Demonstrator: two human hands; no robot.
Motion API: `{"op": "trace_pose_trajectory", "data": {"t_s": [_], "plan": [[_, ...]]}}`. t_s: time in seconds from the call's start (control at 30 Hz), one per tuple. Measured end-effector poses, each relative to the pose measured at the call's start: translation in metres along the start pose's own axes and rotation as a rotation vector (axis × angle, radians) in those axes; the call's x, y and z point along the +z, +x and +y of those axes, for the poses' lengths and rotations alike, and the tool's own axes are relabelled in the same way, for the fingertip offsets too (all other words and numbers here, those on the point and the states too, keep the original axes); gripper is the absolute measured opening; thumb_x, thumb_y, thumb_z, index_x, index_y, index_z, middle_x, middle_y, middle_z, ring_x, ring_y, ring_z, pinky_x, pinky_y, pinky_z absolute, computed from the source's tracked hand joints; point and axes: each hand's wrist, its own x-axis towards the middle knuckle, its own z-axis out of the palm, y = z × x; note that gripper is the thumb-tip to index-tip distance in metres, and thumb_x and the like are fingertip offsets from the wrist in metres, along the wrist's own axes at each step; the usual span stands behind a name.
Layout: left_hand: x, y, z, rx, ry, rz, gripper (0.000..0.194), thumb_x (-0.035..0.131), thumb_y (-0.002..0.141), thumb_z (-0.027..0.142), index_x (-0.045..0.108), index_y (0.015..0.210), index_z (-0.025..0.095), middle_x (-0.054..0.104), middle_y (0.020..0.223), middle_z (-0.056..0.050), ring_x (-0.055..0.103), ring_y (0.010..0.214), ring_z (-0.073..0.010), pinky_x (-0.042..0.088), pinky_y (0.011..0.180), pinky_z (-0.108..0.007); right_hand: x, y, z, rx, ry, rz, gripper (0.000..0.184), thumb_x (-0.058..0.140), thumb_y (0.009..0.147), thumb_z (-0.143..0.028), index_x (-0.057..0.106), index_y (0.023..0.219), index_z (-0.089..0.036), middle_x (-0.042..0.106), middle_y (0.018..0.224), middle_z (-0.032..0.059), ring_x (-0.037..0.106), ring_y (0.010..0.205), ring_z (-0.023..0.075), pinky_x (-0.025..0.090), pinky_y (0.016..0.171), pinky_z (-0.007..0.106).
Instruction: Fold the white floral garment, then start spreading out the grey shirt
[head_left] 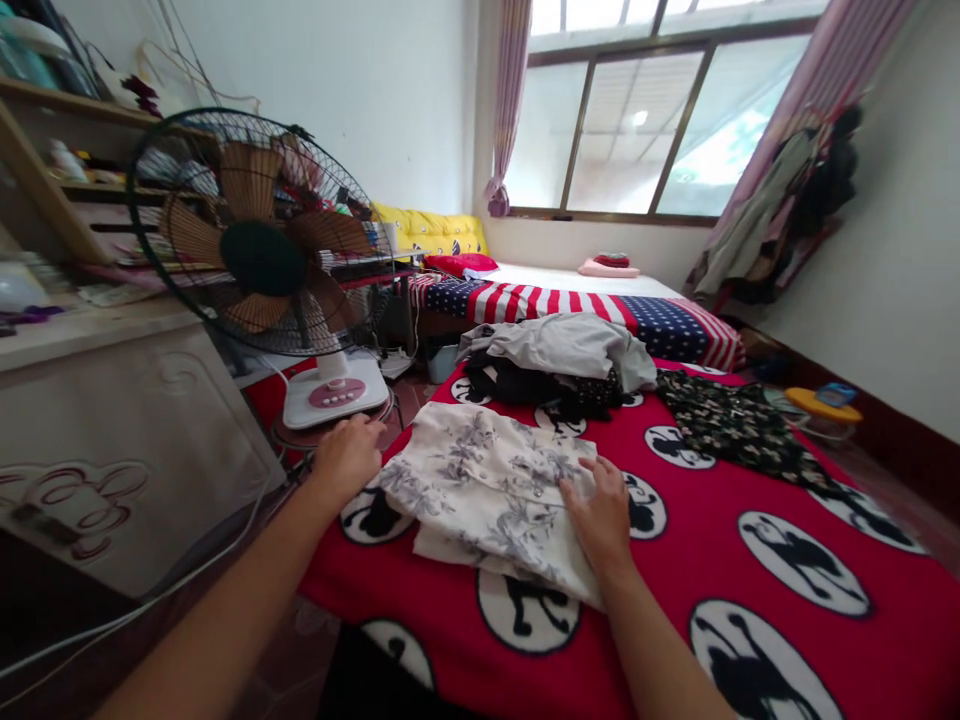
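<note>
A cream shirt with a grey floral print [491, 485] lies partly folded on the red blanket [750, 590] with black-and-white round figures. My left hand [346, 457] rests at the shirt's left edge, its fingers curled over the cloth near the bed's corner. My right hand [600, 515] lies flat on the shirt's right side, fingers spread and pressing down. Neither hand lifts the cloth off the bed.
A pile of grey and black clothes [559, 365] and a dark floral garment [739, 425] lie farther up the bed. A standing fan [262, 260] is at the left beside a white cabinet [112, 440]. A star-and-stripe bedspread [585, 305] and a window lie beyond.
</note>
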Motion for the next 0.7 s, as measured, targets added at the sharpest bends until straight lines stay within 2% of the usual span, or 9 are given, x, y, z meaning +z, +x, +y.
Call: {"op": "trace_pose_trajectory", "data": {"t_s": [0.07, 0.13, 0.23, 0.3, 0.33, 0.47, 0.53, 0.63, 0.7], "plan": [[-0.004, -0.004, 0.005, -0.001, -0.053, 0.054, 0.034, 0.048, 0.078, 0.012, 0.070, 0.104, 0.017, 0.065, 0.111, -0.014, 0.061, 0.102, -0.0319, 0.049, 0.088, -0.045, -0.003, 0.001, 0.000, 0.045, -0.014, 0.022, 0.053, 0.052, 0.078, -0.046, 0.056, 0.118, -0.011, 0.050, 0.128, 0.0213, 0.043, 0.123, 0.0329, 0.033, 0.103, 0.045], [-0.004, -0.015, 0.025, 0.115, -0.231, 0.077, 0.030, 0.047, 0.083, 0.016, 0.070, 0.103, 0.019, 0.066, 0.112, -0.011, 0.060, 0.106, -0.0282, 0.047, 0.095, -0.042, -0.009, 0.003, 0.001, 0.122, -0.022, 0.006, 0.060, 0.051, 0.078, -0.049, 0.051, 0.123, -0.010, 0.053, 0.125, 0.0217, 0.048, 0.118, 0.0338, 0.037, 0.099, 0.045], [0.001, -0.043, 0.069, 0.412, -0.514, -0.062, 0.029, 0.053, 0.089, 0.031, 0.067, 0.113, 0.023, 0.062, 0.125, -0.007, 0.057, 0.115, -0.0238, 0.043, 0.103, -0.037, -0.017, 0.007, 0.006, 0.240, -0.001, -0.041, 0.062, 0.050, 0.078, -0.051, 0.049, 0.126, -0.011, 0.060, 0.117, 0.0194, 0.057, 0.107, 0.0321, 0.043, 0.090, 0.042], [0.009, -0.061, 0.093, 0.584, -0.569, -0.183, 0.039, 0.056, 0.088, 0.041, 0.061, 0.123, 0.025, 0.055, 0.136, -0.007, 0.052, 0.123, -0.0250, 0.040, 0.107, -0.038, -0.021, 0.008, 0.011, 0.273, 0.051, -0.060, 0.062, 0.050, 0.078, -0.052, 0.049, 0.126, -0.013, 0.062, 0.116, 0.0172, 0.060, 0.102, 0.0300, 0.044, 0.087, 0.040], [0.013, -0.069, 0.100, 0.618, -0.576, -0.218, 0.041, 0.056, 0.089, 0.044, 0.061, 0.125, 0.025, 0.054, 0.137, -0.008, 0.051, 0.123, -0.0255, 0.040, 0.106, -0.038, -0.022, 0.009, 0.012, 0.277, 0.080, -0.067, 0.062, 0.050, 0.077, -0.052, 0.049, 0.126, -0.014, 0.063, 0.115, 0.0161, 0.062, 0.101, 0.0290, 0.045, 0.086, 0.038], [0.026, -0.082, 0.105, 0.492, -0.578, -0.205, 0.035, 0.041, 0.097, 0.041, 0.067, 0.111, 0.023, 0.063, 0.121, -0.008, 0.058, 0.110, -0.0221, 0.045, 0.098, -0.035, -0.023, 0.008, 0.013, 0.259, 0.105, -0.091, 0.058, 0.050, 0.076, -0.051, 0.051, 0.123, -0.016, 0.065, 0.113, 0.0138, 0.063, 0.099, 0.0273, 0.045, 0.085, 0.037], [0.026, -0.081, 0.101, 0.458, -0.532, -0.195, 0.035, 0.040, 0.097, 0.040, 0.066, 0.114, 0.023, 0.061, 0.123, -0.008, 0.056, 0.111, -0.0226, 0.044, 0.098, -0.036, -0.022, 0.008, 0.010, 0.250, 0.078, -0.117, 0.057, 0.050, 0.076, -0.050, 0.052, 0.122, -0.016, 0.065, 0.114, 0.0134, 0.062, 0.101, 0.0275, 0.044, 0.086, 0.037], [0.022, -0.078, 0.104, 0.532, -0.411, -0.213, 0.039, 0.048, 0.093, 0.041, 0.058, 0.127, 0.025, 0.058, 0.130, -0.007, 0.052, 0.113, -0.0266, 0.043, 0.099, -0.042, -0.021, 0.008, 0.007, 0.238, 0.031, -0.148, 0.055, 0.049, 0.077, -0.050, 0.054, 0.120, -0.017, 0.065, 0.115, 0.0132, 0.061, 0.104, 0.0279, 0.044, 0.088, 0.038], [0.019, -0.078, 0.110, 0.566, -0.351, -0.214, 0.040, 0.049, 0.092, 0.042, 0.057, 0.128, 0.025, 0.060, 0.127, -0.007, 0.052, 0.109, -0.0278, 0.043, 0.097, -0.043, -0.020, 0.008, 0.008, 0.227, 0.008, -0.148, 0.054, 0.048, 0.078, -0.050, 0.055, 0.119, -0.017, 0.065, 0.116, 0.0134, 0.060, 0.104, 0.0281, 0.044, 0.087, 0.038]]}}
